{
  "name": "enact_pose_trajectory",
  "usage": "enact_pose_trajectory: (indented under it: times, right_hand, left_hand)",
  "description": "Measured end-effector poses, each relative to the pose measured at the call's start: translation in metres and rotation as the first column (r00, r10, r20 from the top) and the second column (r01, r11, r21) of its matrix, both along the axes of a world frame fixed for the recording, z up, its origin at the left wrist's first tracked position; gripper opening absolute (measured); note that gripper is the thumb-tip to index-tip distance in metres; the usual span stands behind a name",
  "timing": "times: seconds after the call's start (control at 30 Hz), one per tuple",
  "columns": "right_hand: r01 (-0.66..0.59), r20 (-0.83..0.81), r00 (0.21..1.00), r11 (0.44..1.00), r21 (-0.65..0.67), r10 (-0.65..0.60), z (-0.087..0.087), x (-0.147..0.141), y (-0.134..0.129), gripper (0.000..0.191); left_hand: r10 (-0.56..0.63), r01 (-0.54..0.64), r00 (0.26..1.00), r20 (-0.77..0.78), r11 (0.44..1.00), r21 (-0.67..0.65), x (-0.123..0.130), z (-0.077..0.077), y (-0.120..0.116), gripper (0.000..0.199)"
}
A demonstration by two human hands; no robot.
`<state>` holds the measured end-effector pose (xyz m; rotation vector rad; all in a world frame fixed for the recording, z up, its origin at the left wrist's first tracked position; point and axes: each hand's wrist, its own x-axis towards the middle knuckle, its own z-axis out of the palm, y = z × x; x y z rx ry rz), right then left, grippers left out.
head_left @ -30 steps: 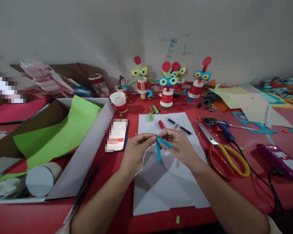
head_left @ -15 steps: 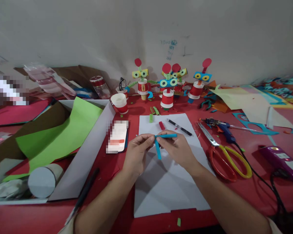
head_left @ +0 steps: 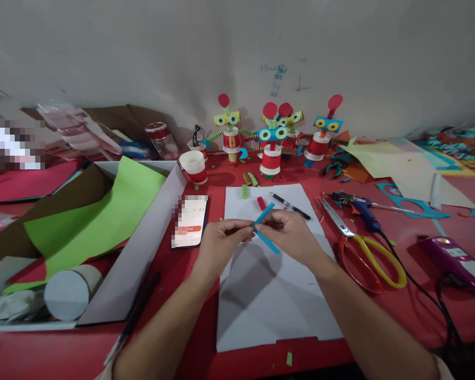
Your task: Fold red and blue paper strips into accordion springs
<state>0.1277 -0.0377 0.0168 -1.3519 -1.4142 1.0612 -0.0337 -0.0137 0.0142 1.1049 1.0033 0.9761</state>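
Note:
Both hands meet over a white sheet of paper (head_left: 277,295) and pinch blue paper strips (head_left: 269,245) where they come together at one end. My left hand (head_left: 220,243) grips that joined corner between thumb and fingers. From the right, my right hand (head_left: 293,232) pinches the strips close to the same corner. One strip slants up and away, the other down toward me, forming a sideways V. Just beyond the hands lie a small folded red paper spring (head_left: 261,202), a green paper spring (head_left: 244,191) and a black pen (head_left: 290,206).
Scissors (head_left: 354,248) with red and yellow handles, a glue gun (head_left: 360,208) and a purple device (head_left: 459,264) with a cord lie right. A phone (head_left: 190,221) and a box (head_left: 142,248) of coloured paper are left. Paper-cup robots (head_left: 271,158) stand at the back beside stacked cups (head_left: 193,168).
The blue strips have turned in my fingers: the one pointing right now slants up, and the one pointing down now slants to the lower right. My right-hand fingers have shifted their hold.

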Motion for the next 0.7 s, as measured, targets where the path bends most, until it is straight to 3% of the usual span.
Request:
enact_pose_trajectory:
  times: [0.13, 0.23, 0.57, 0.7]
  right_hand:
    - [-0.025, -0.207, 0.978, 0.997, -0.070, 0.010, 0.0025, 0.0000, 0.0016, 0.016]
    - [-0.039, -0.199, 0.980, 0.992, -0.122, 0.014, 0.0035, -0.0002, 0.0025, 0.020]
    - [0.054, -0.065, 0.996, 0.994, -0.095, -0.061, -0.0020, 0.0013, 0.0037, 0.010]
    - [0.109, -0.124, 0.985, 0.986, -0.126, -0.124, -0.0014, -0.0003, 0.0031, 0.012]
  left_hand:
    - [0.066, -0.038, 0.986, 0.155, 0.984, -0.174, 0.0017, -0.0034, 0.0024, 0.019]
    - [0.117, -0.066, 0.973, 0.201, 0.968, -0.243, 0.0036, -0.0045, 0.0029, 0.023]
    - [0.064, -0.042, 0.993, 0.099, 0.977, -0.207, 0.0038, -0.0037, 0.0011, 0.018]
    - [0.073, -0.043, 0.989, 0.132, 0.976, -0.215, 0.0040, -0.0049, 0.0017, 0.019]
